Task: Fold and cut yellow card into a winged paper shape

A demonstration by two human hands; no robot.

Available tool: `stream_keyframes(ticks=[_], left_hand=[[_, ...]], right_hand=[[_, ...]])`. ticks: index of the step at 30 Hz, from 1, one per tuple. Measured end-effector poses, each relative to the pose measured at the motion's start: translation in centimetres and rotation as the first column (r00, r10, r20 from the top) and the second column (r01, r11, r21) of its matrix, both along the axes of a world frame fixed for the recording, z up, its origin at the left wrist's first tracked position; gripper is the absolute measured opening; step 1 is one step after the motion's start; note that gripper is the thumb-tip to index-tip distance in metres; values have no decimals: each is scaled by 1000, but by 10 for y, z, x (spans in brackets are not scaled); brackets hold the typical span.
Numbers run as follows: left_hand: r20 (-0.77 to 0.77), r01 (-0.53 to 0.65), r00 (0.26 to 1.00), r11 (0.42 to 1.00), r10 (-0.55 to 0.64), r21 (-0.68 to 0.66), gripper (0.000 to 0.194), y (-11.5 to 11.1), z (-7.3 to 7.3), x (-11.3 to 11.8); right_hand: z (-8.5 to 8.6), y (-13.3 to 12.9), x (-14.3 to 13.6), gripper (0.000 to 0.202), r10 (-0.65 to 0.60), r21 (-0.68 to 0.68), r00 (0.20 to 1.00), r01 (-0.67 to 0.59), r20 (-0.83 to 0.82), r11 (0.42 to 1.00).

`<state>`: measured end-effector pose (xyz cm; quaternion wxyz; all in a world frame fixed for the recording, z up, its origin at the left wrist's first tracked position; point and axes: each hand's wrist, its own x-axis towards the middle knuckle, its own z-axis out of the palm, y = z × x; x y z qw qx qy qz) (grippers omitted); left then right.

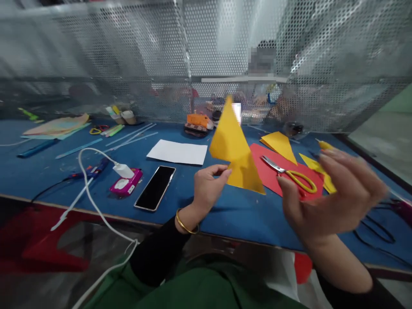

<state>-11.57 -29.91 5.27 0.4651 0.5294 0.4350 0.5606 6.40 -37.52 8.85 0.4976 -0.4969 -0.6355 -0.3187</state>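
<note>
The blurred right hand [334,199] is nearest, raised, its thumb apart from the curled fingers; whether it grips the small yellow object [325,146] there, I cannot tell. The left hand [207,186] pinches folded yellow paper [246,171] above the blue table [238,221]. Beyond, scissors [282,170] lie on red paper [268,178], before a perforated screen [138,51].

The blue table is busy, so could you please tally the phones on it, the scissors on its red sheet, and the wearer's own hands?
Left hand holding yellow paper, right hand: 2
Phone: 1
Scissors on the red sheet: 1
Total: 4
</note>
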Motion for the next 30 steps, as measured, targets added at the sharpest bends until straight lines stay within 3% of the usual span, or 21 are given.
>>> stream_keyframes(ticks=[2, 3, 5, 6, 8, 11, 13, 16, 19, 25, 30], left_hand=[[223, 20, 975, 992, 9, -127, 7, 6, 4, 5], [274, 30, 962, 988, 12, -150, 9, 7, 4, 8], [358, 56, 933, 978, 20, -199, 15, 9, 2, 14], [397, 74, 917, 971, 22, -225, 17, 9, 0, 18], [460, 111, 888, 956, 27, -270, 20, 7, -5, 25], [535, 173, 844, 933, 23, -314, 23, 3, -12, 37], [574, 211, 819, 920, 18, -330, 23, 3, -14, 43], [601, 241, 799, 908, 15, -343, 20, 14, -12, 52], [604, 257, 797, 904, 2, -343, 18, 32, -5, 61], [624, 265, 781, 910, -8, -320, 24, 60, 5, 78], [632, 252, 775, 914, 6, -318, 31, 70, -8, 84]], right_hand=[[-20, 0, -1, 40, 53, -71, 911, -90, -408, 993], [-31, 0, -3, 25, 57, -159, 790, -193, -610, 968], [-53, 2, -11, 30, -76, -329, 499, -442, -863, 835], [-61, 3, -16, 33, -134, -325, 353, -564, -926, 759], [-72, 8, -26, 38, -177, -274, 210, -687, -961, 673], [-74, 21, -39, 52, -155, -140, 53, -762, -986, 632], [-69, 33, -43, 49, -143, -59, -38, -785, -989, 616], [-61, 53, -43, 44, -114, 30, -127, -789, -985, 613], [-54, 75, -37, 42, -52, 98, -166, -777, -985, 622], [-46, 117, -18, 33, 97, 165, -134, -743, -986, 648], [-57, 124, -17, 35, 93, 159, -130, -732, -987, 662]])
